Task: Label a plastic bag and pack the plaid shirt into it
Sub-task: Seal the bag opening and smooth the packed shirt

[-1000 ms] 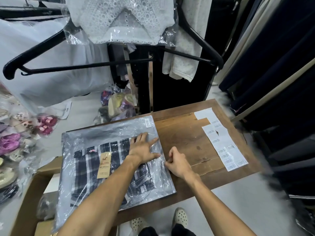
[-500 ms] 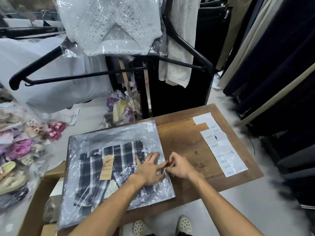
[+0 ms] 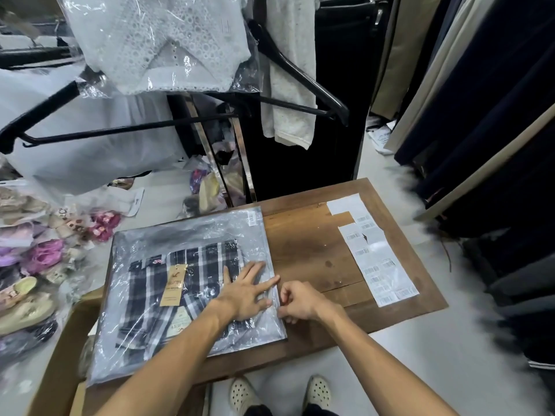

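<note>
pressing flat on the plastic bag, left hand lies with fingers spread wide, palm down, over the bag's right part. curled loosely at 3 o'clock of it, right hand sits at the bag's right edge, fingertips drawn together and pinching at the film there; cannot tell whether a strip or just the flap is caught between them. lying inside the clear bag, folded flat, plaid shirt shows dark and white checks, with a tan hang tag on its chest. wrinkled and glossy, with a small barcode sticker at its 1 o'clock corner. resting on the left half of the wooden table, lower left corner overhanging a cardboard box. lying at 3 o'clock on the table, well apart from the bag, a label sheet.
</note>
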`<state>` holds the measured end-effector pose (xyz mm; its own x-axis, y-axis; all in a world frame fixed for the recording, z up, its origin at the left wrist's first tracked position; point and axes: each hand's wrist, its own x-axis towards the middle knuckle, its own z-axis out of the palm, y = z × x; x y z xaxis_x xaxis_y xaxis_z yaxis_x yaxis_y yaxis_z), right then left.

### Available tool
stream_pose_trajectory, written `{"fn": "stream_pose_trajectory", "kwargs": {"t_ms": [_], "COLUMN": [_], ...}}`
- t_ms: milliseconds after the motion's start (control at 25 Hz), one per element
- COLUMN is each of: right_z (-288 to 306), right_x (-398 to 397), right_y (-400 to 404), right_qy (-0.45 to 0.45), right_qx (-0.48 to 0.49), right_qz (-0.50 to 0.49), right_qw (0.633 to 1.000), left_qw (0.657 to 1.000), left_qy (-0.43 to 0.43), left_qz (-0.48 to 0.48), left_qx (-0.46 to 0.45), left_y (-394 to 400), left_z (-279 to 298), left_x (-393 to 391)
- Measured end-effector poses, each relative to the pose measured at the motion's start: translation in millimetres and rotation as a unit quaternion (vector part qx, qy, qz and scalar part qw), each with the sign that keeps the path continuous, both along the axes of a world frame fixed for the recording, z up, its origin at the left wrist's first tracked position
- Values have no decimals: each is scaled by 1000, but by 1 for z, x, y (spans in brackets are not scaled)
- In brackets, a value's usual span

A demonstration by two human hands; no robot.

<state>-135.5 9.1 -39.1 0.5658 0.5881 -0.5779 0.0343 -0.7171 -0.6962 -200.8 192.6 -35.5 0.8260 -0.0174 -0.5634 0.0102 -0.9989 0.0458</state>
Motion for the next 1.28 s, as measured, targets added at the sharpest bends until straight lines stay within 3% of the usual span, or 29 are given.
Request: {"fn": "stream_pose_trajectory", "kwargs": {"t_ms": [320, 720, 800, 920, 1000, 1120, 1280], "right_z": [7, 23, 27, 32, 33, 24, 17], "right_x": [-7, -11, -8, -17, -29, -49, -63], "right_y": [-1, 8, 14, 34, 54, 83, 100], "right_qy": [-5, 23, -41, -143, -185, -259, -327], "right_qx": [-36, -133, -156, -115, -76, -61, -166], "right_qz": [123, 213, 231, 174, 146, 161, 174], "right_qw": [992, 968, 959, 967, 969, 950, 914], "left_qw": [999, 999, 989, 957, 962, 979, 988], "left_qy": [16, 17, -10, -106, -144, -110, -73], "left_qz": [9, 17, 58, 152, 172, 164, 124], "left_qx": [34, -49, -135, -222, -157, -59, -50], "left_y": [-11, 0, 8, 27, 46, 69, 85], "left_z": [3, 2, 4, 13, 13, 13, 14], "left_x": [-3, 2, 4, 8, 8, 4, -3]}}
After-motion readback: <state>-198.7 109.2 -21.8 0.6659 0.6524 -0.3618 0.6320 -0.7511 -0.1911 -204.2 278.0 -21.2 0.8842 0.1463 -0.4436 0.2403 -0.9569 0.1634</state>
